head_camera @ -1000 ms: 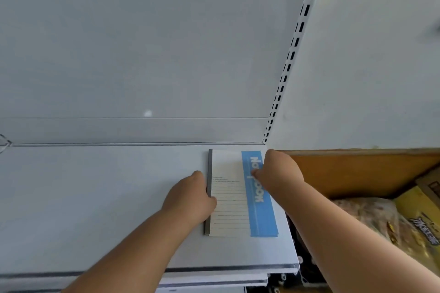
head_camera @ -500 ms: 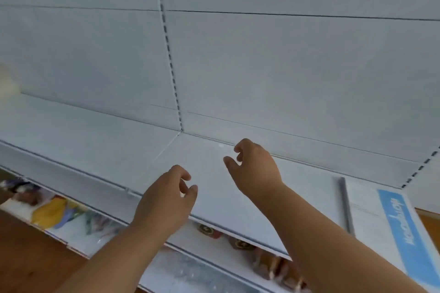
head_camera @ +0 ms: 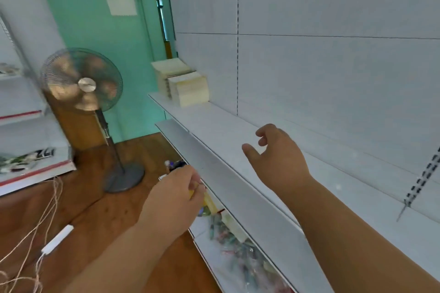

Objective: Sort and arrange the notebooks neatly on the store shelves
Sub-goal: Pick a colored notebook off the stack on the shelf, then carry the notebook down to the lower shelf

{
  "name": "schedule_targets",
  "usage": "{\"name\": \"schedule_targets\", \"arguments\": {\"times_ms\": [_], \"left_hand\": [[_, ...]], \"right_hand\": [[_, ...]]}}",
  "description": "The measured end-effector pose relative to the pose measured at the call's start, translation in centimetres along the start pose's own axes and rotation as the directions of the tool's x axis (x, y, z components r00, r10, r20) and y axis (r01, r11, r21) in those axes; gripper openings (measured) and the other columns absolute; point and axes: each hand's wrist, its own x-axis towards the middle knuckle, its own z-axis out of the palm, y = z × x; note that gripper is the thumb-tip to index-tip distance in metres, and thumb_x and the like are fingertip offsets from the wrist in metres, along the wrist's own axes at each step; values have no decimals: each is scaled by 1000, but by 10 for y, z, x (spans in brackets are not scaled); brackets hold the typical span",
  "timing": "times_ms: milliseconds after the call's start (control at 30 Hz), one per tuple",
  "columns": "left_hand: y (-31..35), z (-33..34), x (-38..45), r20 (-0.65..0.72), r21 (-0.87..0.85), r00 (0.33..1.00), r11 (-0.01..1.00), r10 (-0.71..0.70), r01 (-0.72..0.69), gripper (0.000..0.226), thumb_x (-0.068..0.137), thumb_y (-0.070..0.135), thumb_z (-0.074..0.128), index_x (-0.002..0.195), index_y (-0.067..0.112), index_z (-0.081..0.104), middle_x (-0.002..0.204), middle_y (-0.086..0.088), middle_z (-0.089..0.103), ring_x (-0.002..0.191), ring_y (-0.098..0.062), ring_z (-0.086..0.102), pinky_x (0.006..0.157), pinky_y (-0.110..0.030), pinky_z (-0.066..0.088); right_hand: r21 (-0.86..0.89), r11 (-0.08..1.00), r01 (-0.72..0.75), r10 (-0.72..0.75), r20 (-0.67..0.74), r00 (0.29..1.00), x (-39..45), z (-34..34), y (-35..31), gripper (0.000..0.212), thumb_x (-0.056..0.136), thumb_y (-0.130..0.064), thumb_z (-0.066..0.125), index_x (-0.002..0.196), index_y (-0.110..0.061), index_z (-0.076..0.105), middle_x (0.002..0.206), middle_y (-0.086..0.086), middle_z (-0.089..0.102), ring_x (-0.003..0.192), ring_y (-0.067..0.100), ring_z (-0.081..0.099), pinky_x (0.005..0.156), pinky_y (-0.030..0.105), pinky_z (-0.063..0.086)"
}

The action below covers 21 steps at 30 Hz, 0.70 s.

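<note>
Hovering loosely curled and empty, both the left hand (head_camera: 175,194) and right hand (head_camera: 277,158) face blurred, unreadable notebook stacks (head_camera: 182,83).

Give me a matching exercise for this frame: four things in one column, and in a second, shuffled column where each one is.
Things:
1. stacked notebooks
2. pedestal fan
3. right hand
4. white power strip

Places:
A. on the wooden floor, by the thin cords
B. at the far end of the white shelf
C. over the shelf, fingers loosely curled, holding nothing
D. standing on the floor, in front of the green wall

Pairs: 1-B, 2-D, 3-C, 4-A
</note>
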Motion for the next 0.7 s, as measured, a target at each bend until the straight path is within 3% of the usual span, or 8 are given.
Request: {"name": "schedule_targets", "arguments": {"times_ms": [100, 267, 400, 533, 700], "left_hand": [[-46, 3, 57, -9, 22, 1000, 999, -25, 25, 7, 96, 32, 53, 99, 27, 56, 80, 9, 55, 75, -6, 53, 63, -17, 40], [-126, -27, 152, -66, 57, 991, 991, -114, 118, 7, 97, 37, 52, 103, 33, 52, 85, 14, 54, 78, -5, 55, 72, -26, 53], [-198, -30, 211, -95, 53, 982, 984, -166, 172, 4, 96, 36, 52, 99, 34, 53, 83, 12, 55, 77, -5, 55, 71, -27, 53], [-278, -14, 273, -76, 4, 982, 985, -173, 174, 5, 95, 38, 54, 99, 35, 55, 81, 13, 54, 76, -5, 56, 72, -27, 55], [-366, -6, 379, 15, -15, 994, 994, -109, 109, 8, 98, 40, 51, 101, 34, 54, 84, 13, 54, 79, -4, 56, 76, -23, 55]], "right_hand": [[37, 998, 57, -57, 5, 998, 68, 45, -22, 44, 96, -46, 60, 131, -22, 49, 116, -7, 56, 90, 5, 50, 77, 23, 37], [105, 990, 96, -103, 62, 993, 188, 118, -81, 44, 97, -46, 58, 131, -21, 50, 122, -4, 60, 97, 9, 55, 79, 26, 40], [122, 986, 112, -124, 92, 988, 259, 184, -126, 43, 96, -47, 58, 130, -22, 51, 119, -5, 61, 101, 14, 61, 83, 30, 48], [115, 992, 58, -70, 100, 993, 320, 258, -151, 40, 96, -47, 59, 127, -22, 52, 116, -6, 63, 100, 16, 62, 85, 30, 47], [85, 996, -25, 25, -4, 1000, 398, 323, -177, 38, 95, -50, 58, 120, -22, 56, 108, -7, 64, 96, 13, 59, 80, 30, 44]]}}
